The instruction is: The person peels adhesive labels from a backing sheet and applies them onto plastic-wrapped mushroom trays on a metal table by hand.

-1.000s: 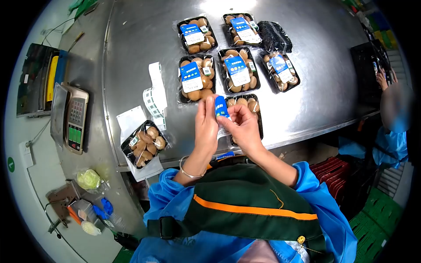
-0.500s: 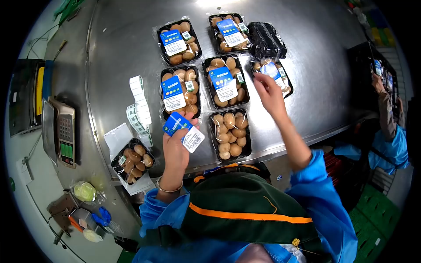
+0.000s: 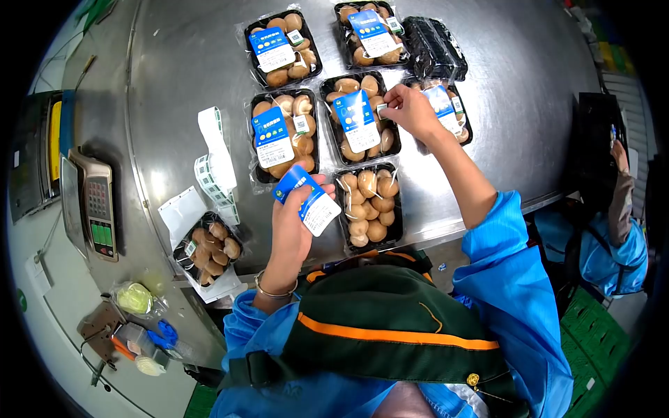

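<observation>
My left hand [image 3: 291, 221] holds a stack of blue and white labels [image 3: 309, 199] just left of an unlabelled tray of brown mushrooms [image 3: 368, 206] near the table's front edge. My right hand [image 3: 408, 110] reaches across to the middle row. Its fingertips pinch a small tag [image 3: 382, 109] at the right edge of a labelled mushroom tray [image 3: 357, 122]. Another labelled tray [image 3: 281, 134] lies to the left of it, and a further one [image 3: 446, 109] sits partly hidden behind my right hand.
Two more labelled trays [image 3: 282, 46] and a stack of empty black trays [image 3: 433, 47] stand at the back of the steel table [image 3: 181, 83]. A sticker roll strip [image 3: 213, 152], a mushroom tray [image 3: 208, 245] and a scale [image 3: 93, 205] are at left. Another person [image 3: 613, 230] stands right.
My right hand left the label stack, reached to the far right tray, then drew back left to the middle tray's tag. My left hand kept the labels, shifting slightly right.
</observation>
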The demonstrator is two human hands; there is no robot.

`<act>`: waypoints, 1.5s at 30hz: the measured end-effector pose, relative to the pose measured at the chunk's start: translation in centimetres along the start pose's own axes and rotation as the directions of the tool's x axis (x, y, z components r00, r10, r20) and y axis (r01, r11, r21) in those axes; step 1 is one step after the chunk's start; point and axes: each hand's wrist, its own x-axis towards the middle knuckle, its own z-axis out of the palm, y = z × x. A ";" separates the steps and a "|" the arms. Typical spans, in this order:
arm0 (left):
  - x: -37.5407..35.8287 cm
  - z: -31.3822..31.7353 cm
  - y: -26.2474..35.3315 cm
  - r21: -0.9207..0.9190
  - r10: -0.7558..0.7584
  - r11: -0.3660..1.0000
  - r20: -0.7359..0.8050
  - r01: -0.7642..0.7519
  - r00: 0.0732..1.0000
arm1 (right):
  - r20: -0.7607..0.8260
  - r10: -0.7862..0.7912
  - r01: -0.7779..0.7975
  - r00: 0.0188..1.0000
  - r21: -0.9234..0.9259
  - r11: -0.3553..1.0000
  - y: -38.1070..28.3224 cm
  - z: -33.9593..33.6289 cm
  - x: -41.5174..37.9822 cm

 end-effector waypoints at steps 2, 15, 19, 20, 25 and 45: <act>-0.2 0.2 -0.3 -0.009 0.000 1.000 0.019 0.000 1.000 | 0.099 0.054 -0.063 0.994 0.093 0.994 0.7 -0.1 0.8; 3.5 2.3 -1.7 -0.062 -0.034 0.997 0.084 0.040 0.996 | 0.372 -0.115 -0.287 0.921 0.848 0.445 -5.9 -1.7 -13.3; 2.5 2.4 -1.6 -0.089 -0.095 0.990 0.141 0.108 0.985 | 0.242 0.005 -0.230 0.970 0.916 0.328 -6.1 -0.8 -12.5; 2.2 2.3 -1.5 -0.124 -0.114 0.983 0.167 0.136 0.979 | 0.285 -0.044 -0.252 0.957 0.901 0.353 -6.5 -1.1 -12.9; 1.2 2.8 -2.7 0.034 0.094 0.994 0.212 -0.103 0.973 | -0.035 -0.093 0.099 0.995 0.387 0.917 -8.7 4.0 -13.5; 0.3 0.6 -3.2 0.069 -0.050 0.996 0.003 0.050 0.999 | -0.225 0.299 -0.295 0.927 0.052 0.954 9.3 -8.5 -1.8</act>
